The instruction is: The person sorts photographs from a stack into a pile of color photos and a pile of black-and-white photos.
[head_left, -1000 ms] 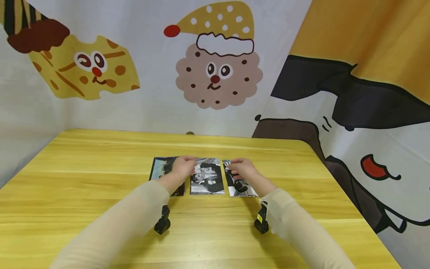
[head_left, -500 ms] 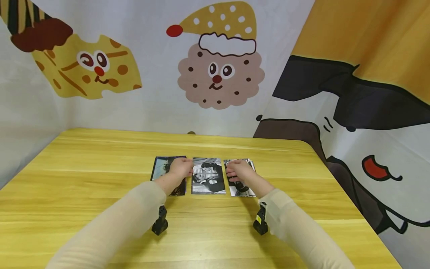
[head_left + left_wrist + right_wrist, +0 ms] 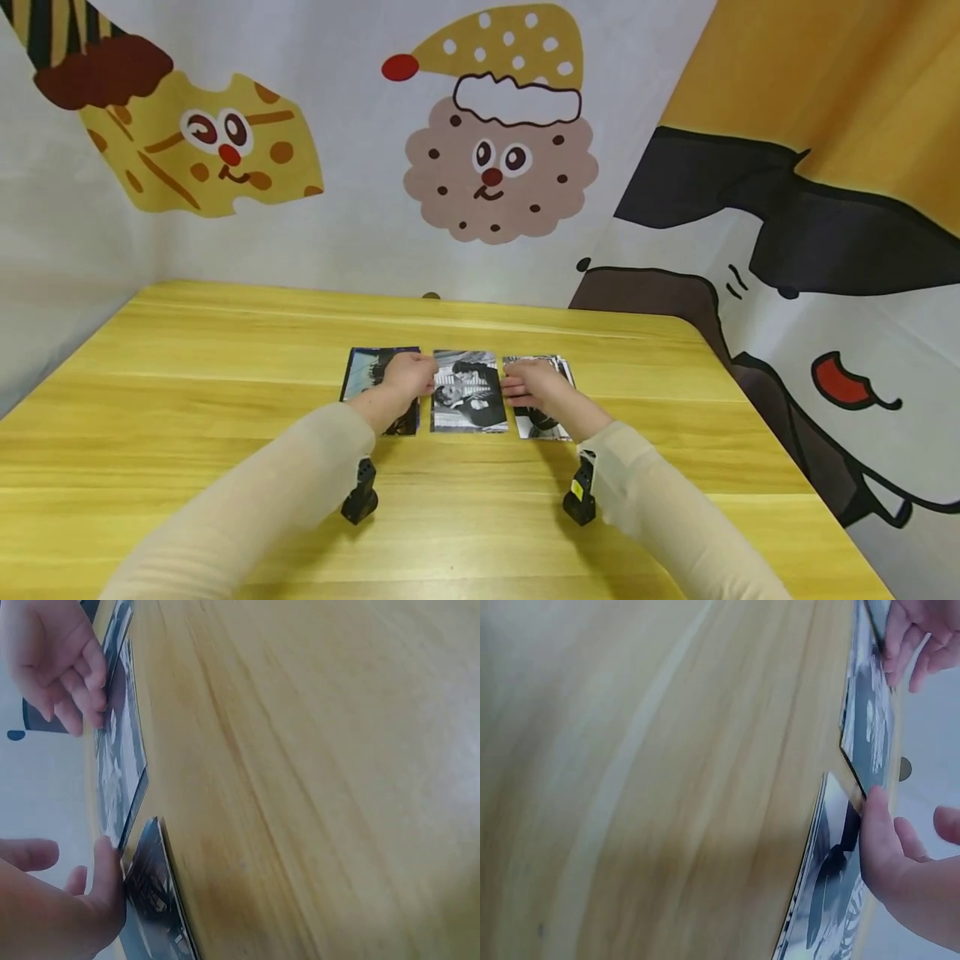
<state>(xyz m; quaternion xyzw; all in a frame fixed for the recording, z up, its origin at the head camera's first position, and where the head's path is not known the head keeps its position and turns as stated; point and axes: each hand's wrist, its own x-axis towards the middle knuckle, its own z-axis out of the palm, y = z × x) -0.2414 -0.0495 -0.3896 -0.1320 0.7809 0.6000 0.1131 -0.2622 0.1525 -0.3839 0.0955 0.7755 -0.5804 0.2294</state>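
Note:
Three piles of photo prints lie in a row on the wooden table. The middle black-and-white photo (image 3: 468,396) shows people in dark suits. At its left edge is my left hand (image 3: 405,377), fingers loosely extended, the hand partly covering the darker, bluish left photo stack (image 3: 363,371). My right hand (image 3: 542,385) has its fingertips by the middle photo's right edge and overlaps the right black-and-white photo stack (image 3: 538,423). In the left wrist view, the left fingertips (image 3: 107,855) touch or nearly touch the middle photo's corner. No photo is pinched in either hand.
The wooden table (image 3: 225,375) extends around the photos. A curtain (image 3: 360,242) printed with cartoon food hangs behind it. Black wrist cameras (image 3: 360,493) hang below both cream sleeves (image 3: 247,500).
My right fingers have shifted left, from over the right stack to the middle photo's edge. The left hand has drawn slightly off the middle photo. The head view has turned slightly left.

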